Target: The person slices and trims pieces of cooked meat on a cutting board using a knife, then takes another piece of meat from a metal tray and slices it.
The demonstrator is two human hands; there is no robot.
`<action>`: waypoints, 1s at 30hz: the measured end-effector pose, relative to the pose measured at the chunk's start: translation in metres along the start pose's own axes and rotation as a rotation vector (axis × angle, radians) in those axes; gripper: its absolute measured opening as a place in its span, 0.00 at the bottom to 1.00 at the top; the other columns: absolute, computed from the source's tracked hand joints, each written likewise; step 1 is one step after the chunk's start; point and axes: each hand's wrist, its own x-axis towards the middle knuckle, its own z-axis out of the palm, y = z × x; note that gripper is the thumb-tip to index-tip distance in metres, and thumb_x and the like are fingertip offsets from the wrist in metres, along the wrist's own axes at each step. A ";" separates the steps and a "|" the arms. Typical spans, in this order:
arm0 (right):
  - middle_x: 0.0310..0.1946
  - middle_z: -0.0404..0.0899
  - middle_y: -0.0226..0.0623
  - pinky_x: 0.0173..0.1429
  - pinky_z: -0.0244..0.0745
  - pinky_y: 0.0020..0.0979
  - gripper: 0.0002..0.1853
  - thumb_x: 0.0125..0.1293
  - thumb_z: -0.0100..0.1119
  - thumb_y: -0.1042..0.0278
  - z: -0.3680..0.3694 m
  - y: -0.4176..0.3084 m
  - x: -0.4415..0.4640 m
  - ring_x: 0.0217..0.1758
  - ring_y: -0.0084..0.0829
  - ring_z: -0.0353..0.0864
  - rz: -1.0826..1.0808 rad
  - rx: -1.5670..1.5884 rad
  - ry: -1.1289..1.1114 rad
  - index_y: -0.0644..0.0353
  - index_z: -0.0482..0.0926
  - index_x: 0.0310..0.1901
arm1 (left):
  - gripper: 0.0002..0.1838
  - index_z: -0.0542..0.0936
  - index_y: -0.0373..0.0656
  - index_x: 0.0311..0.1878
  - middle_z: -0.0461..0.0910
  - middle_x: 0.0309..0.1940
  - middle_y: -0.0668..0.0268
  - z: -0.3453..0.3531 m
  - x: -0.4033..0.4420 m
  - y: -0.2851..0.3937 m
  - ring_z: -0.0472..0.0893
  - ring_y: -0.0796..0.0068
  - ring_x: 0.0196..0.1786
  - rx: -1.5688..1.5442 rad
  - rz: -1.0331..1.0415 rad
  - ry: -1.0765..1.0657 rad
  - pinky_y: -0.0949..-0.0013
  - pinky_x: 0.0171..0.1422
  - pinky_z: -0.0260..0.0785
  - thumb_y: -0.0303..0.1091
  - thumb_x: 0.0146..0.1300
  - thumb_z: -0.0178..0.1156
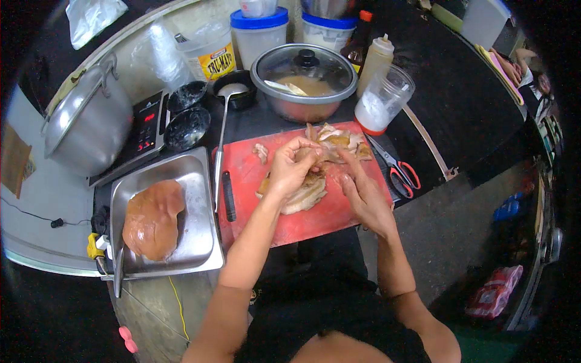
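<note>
Over a red cutting board [242,187], my left hand [292,169] is closed, its thumb and forefinger pinching a piece of cooked meat [327,155]. My right hand [365,195] grips the same piece from the other side, its fingers partly extended. Below the hands lies a larger chunk of meat [304,201] with a pale, fatty edge. Behind them several cut pieces of meat with skin [346,138] are heaped at the board's far right. A small scrap of meat [260,152] sits at the far left of the board.
A steel tray [200,242] on the left holds a large brown skin-on piece of meat [154,221]. Red-handled scissors [402,175] lie right of the board, a ladle [221,157] left. Behind stand a lidded pot [304,85], a jar [385,100] and an induction cooker [145,130].
</note>
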 end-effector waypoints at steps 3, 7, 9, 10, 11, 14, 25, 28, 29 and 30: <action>0.49 0.77 0.57 0.54 0.71 0.46 0.23 0.71 0.45 0.65 -0.002 -0.004 0.003 0.54 0.54 0.77 0.098 -0.102 -0.090 0.50 0.58 0.67 | 0.10 0.77 0.38 0.43 0.81 0.35 0.67 0.002 -0.001 0.002 0.79 0.83 0.37 0.057 0.032 -0.014 0.78 0.40 0.72 0.20 0.57 0.60; 0.50 0.77 0.55 0.56 0.71 0.45 0.24 0.69 0.47 0.69 -0.001 -0.003 0.010 0.56 0.54 0.75 0.011 0.006 -0.071 0.50 0.60 0.67 | 0.13 0.78 0.38 0.41 0.81 0.39 0.68 0.004 -0.004 0.007 0.78 0.82 0.43 0.159 0.075 -0.021 0.76 0.46 0.72 0.17 0.50 0.60; 0.50 0.78 0.53 0.56 0.71 0.44 0.25 0.68 0.48 0.72 0.001 0.007 0.013 0.57 0.53 0.75 -0.042 0.096 -0.072 0.51 0.61 0.66 | 0.13 0.78 0.38 0.41 0.81 0.39 0.68 0.002 -0.004 0.007 0.78 0.82 0.44 0.205 0.077 -0.027 0.76 0.48 0.71 0.19 0.50 0.61; 0.50 0.78 0.52 0.57 0.71 0.44 0.25 0.68 0.48 0.73 0.001 0.008 0.014 0.57 0.52 0.75 -0.028 0.111 -0.085 0.51 0.61 0.66 | 0.13 0.78 0.38 0.41 0.81 0.39 0.68 0.001 -0.004 0.006 0.78 0.82 0.43 0.212 0.069 -0.026 0.75 0.48 0.71 0.19 0.49 0.62; 0.51 0.77 0.52 0.57 0.70 0.43 0.25 0.67 0.49 0.74 0.001 0.009 0.015 0.57 0.52 0.75 -0.013 0.126 -0.098 0.52 0.61 0.66 | 0.13 0.78 0.38 0.41 0.81 0.39 0.68 0.001 -0.004 0.005 0.78 0.82 0.43 0.220 0.062 -0.026 0.75 0.48 0.70 0.20 0.49 0.63; 0.52 0.77 0.51 0.58 0.70 0.43 0.24 0.66 0.50 0.76 0.002 0.014 0.017 0.58 0.50 0.75 -0.058 0.127 -0.089 0.53 0.64 0.64 | 0.12 0.77 0.39 0.43 0.80 0.38 0.69 -0.002 -0.003 0.002 0.79 0.83 0.40 0.301 0.126 -0.055 0.77 0.47 0.72 0.21 0.54 0.65; 0.49 0.78 0.52 0.54 0.72 0.45 0.20 0.65 0.51 0.75 0.005 0.020 0.015 0.54 0.54 0.76 -0.149 0.013 0.015 0.53 0.70 0.59 | 0.10 0.80 0.39 0.39 0.82 0.34 0.70 0.000 -0.005 0.004 0.79 0.84 0.38 0.284 0.092 -0.054 0.77 0.45 0.72 0.22 0.52 0.65; 0.48 0.78 0.52 0.53 0.72 0.44 0.19 0.65 0.51 0.76 0.006 0.023 0.015 0.53 0.54 0.77 -0.185 0.010 0.057 0.53 0.72 0.58 | 0.09 0.81 0.39 0.38 0.82 0.32 0.71 0.001 -0.005 0.005 0.79 0.84 0.36 0.257 0.059 -0.049 0.77 0.43 0.72 0.23 0.50 0.65; 0.48 0.79 0.52 0.53 0.73 0.44 0.19 0.65 0.51 0.76 0.006 0.024 0.015 0.53 0.53 0.78 -0.194 0.011 0.073 0.54 0.72 0.57 | 0.09 0.81 0.39 0.38 0.82 0.32 0.71 0.001 -0.006 0.006 0.79 0.84 0.36 0.252 0.041 -0.047 0.77 0.42 0.72 0.23 0.51 0.65; 0.47 0.79 0.52 0.53 0.73 0.43 0.19 0.64 0.51 0.77 0.007 0.025 0.015 0.52 0.52 0.78 -0.202 0.013 0.089 0.54 0.73 0.57 | 0.09 0.81 0.39 0.38 0.82 0.32 0.71 0.001 -0.006 0.005 0.79 0.84 0.36 0.264 0.025 -0.041 0.77 0.42 0.72 0.23 0.50 0.65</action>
